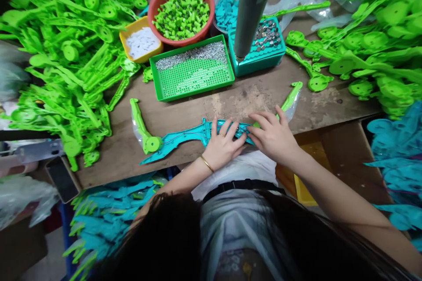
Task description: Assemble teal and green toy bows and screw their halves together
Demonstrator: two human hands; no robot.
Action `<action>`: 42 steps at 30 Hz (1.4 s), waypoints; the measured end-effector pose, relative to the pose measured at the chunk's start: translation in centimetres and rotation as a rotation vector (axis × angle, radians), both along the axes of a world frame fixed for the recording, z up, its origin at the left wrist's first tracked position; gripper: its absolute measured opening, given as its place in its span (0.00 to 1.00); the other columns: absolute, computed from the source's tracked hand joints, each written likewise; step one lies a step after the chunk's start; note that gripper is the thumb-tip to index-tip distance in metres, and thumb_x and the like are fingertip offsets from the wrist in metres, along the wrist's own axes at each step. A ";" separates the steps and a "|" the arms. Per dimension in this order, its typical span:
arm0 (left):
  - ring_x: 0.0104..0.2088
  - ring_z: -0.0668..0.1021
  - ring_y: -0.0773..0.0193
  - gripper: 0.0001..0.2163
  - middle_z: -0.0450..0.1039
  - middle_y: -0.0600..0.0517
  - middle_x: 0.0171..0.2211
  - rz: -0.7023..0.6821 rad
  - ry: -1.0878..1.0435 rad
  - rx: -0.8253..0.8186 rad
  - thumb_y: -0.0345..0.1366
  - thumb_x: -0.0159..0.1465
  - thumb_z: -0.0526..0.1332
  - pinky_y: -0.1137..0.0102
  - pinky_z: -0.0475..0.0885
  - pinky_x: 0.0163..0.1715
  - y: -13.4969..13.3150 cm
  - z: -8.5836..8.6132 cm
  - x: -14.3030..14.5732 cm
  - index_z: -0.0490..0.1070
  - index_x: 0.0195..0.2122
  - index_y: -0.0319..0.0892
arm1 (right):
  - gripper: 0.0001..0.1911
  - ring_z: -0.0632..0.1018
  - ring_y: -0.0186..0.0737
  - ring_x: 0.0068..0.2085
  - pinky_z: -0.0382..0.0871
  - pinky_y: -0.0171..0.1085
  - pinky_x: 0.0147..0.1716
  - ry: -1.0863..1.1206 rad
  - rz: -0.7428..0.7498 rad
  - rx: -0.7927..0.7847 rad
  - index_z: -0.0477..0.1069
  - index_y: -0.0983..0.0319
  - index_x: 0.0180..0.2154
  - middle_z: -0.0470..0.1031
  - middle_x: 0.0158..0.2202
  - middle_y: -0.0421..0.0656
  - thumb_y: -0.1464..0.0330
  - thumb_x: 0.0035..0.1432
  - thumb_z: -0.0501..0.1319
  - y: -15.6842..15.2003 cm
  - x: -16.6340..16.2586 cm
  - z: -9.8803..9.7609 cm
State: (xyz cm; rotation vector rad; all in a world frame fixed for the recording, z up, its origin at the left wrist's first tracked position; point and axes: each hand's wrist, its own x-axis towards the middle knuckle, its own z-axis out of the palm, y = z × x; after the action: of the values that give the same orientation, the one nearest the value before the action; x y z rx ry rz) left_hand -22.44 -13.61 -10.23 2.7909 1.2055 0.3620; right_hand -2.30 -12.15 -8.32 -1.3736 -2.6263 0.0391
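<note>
Currently left fingers (233, 129) splayed over blue shell (193, 133), right fingers (261, 121) half-curled at its end; grips unclear.

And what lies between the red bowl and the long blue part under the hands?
In the head view, a green tray holding small metal pieces, then, nearer the blue part, a strip of wooden tabletop.

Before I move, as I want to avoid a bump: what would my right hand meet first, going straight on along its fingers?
Probably the left hand: the right hand points leftward at its fingers, over the blue piece, though depth there is hard to judge.
</note>
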 end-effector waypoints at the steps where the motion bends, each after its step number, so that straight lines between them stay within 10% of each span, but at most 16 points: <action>1: 0.60 0.67 0.45 0.14 0.68 0.41 0.57 0.004 -0.003 -0.004 0.44 0.66 0.58 0.37 0.53 0.61 0.0 -0.1 0.0 0.72 0.50 0.48 | 0.10 0.69 0.50 0.54 0.47 0.59 0.61 -0.009 0.012 -0.006 0.77 0.60 0.38 0.74 0.53 0.46 0.66 0.63 0.57 0.1 -0.1 0.0; 13: 0.60 0.66 0.44 0.14 0.66 0.39 0.58 -0.029 -0.052 -0.069 0.43 0.66 0.57 0.36 0.55 0.59 0.2 0.0 -0.1 0.73 0.50 0.46 | 0.14 0.71 0.49 0.55 0.52 0.59 0.62 0.063 0.013 -0.162 0.72 0.60 0.49 0.72 0.55 0.48 0.66 0.63 0.56 0.4 2.2 1.0; 31: 0.60 0.67 0.44 0.13 0.66 0.38 0.58 -0.023 -0.091 -0.078 0.40 0.66 0.58 0.38 0.57 0.60 0.1 -0.3 0.2 0.73 0.50 0.45 | 0.09 0.71 0.50 0.54 0.55 0.56 0.61 -0.059 0.039 -0.329 0.75 0.61 0.37 0.72 0.55 0.48 0.69 0.60 0.56 1.3 0.4 0.6; 42: 0.60 0.67 0.44 0.13 0.67 0.38 0.58 0.132 -0.155 -0.084 0.38 0.66 0.57 0.37 0.56 0.60 1.4 -0.2 1.4 0.74 0.49 0.46 | 0.27 0.67 0.55 0.59 0.53 0.61 0.60 0.086 -0.073 -0.153 0.63 0.60 0.58 0.68 0.58 0.54 0.55 0.60 0.58 0.7 2.3 -0.2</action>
State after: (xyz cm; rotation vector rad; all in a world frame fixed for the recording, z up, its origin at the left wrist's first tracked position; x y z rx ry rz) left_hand -21.00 -12.16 -10.41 2.5669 1.3388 0.5146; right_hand -0.03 -11.48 -8.47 -1.4796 -2.5455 0.2884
